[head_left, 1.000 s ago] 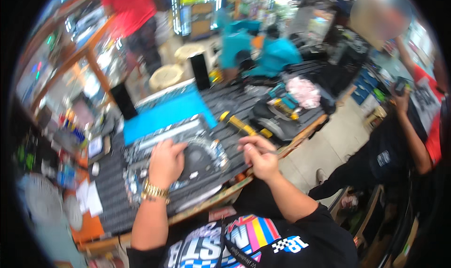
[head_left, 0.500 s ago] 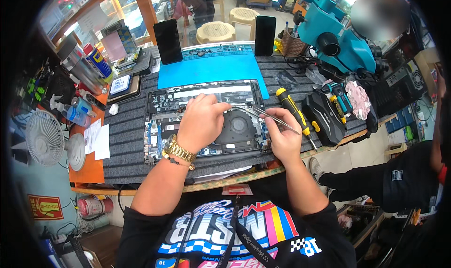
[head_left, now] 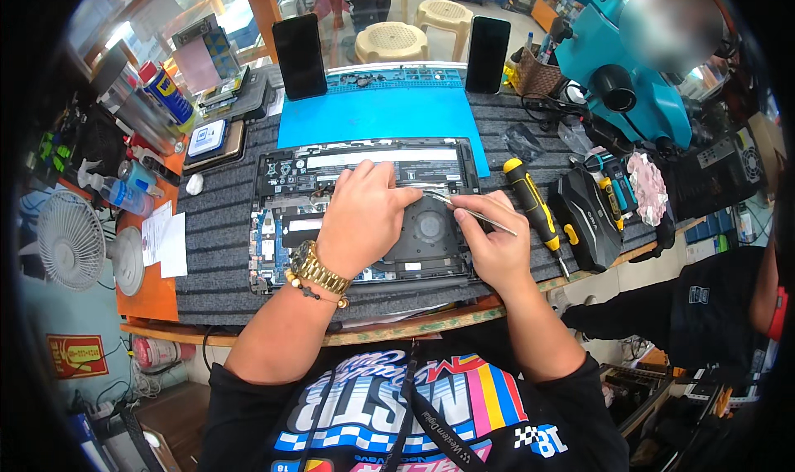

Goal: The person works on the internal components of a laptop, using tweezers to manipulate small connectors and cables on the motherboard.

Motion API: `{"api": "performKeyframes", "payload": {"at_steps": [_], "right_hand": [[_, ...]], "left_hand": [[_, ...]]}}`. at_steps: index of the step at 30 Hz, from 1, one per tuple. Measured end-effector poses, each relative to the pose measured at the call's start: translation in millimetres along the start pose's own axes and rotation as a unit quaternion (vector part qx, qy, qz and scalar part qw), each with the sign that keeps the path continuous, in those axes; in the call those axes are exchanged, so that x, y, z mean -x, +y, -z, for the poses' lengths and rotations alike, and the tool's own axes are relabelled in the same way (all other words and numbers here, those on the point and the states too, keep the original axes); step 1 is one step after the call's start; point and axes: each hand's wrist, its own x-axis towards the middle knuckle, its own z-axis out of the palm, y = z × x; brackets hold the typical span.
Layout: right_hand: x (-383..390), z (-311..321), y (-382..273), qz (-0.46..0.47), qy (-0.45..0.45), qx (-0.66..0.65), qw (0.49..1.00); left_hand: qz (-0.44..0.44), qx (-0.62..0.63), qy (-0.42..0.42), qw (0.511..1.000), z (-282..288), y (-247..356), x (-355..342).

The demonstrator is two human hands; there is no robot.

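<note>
An opened laptop (head_left: 286,174) with its inner boards and round fan showing lies on a dark ribbed mat (head_left: 219,248). My left hand (head_left: 360,215), with a gold watch on the wrist, rests on the laptop's middle, fingertips pressing near the fan's upper edge. My right hand (head_left: 493,240) pinches thin metal tweezers (head_left: 476,214), their tips meeting my left fingertips just above the fan. What sits under the fingertips is hidden.
A yellow-and-black screwdriver (head_left: 534,207) lies right of the laptop beside a black case (head_left: 588,219). A blue mat (head_left: 381,116) and two upright black phones (head_left: 300,56) stand behind. Spray bottles and two small fans (head_left: 70,240) are at left. Another person (head_left: 720,306) sits at right.
The view has steadied and closed in on the laptop. My right hand with the tweezers has come closer to my left fingertips above the fan.
</note>
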Motion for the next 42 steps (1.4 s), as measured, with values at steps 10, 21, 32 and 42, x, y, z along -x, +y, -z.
{"api": "performKeyframes", "payload": {"at_steps": [10,21,32,42], "right_hand": [[-16.9,-6.1,-1.7,0.007,-0.059,0.034,0.998],[-18.4,-5.7,3.6,0.009,-0.081,0.024,0.996],[-21.9,-5.5,4.2,0.001,-0.098,0.007,0.995],[-22.7,-0.7,-4.7,0.0,-0.105,0.022,0.994]], "left_hand": [[0.021,0.014,0.018,1.0,-1.9,-3.9,-0.2],[0.02,0.04,0.032,0.999,-4.2,-3.5,-1.9],[0.01,0.02,0.025,0.999,-7.1,2.6,-3.4],[0.026,0.039,-0.021,0.999,17.9,-12.1,2.6]]}}
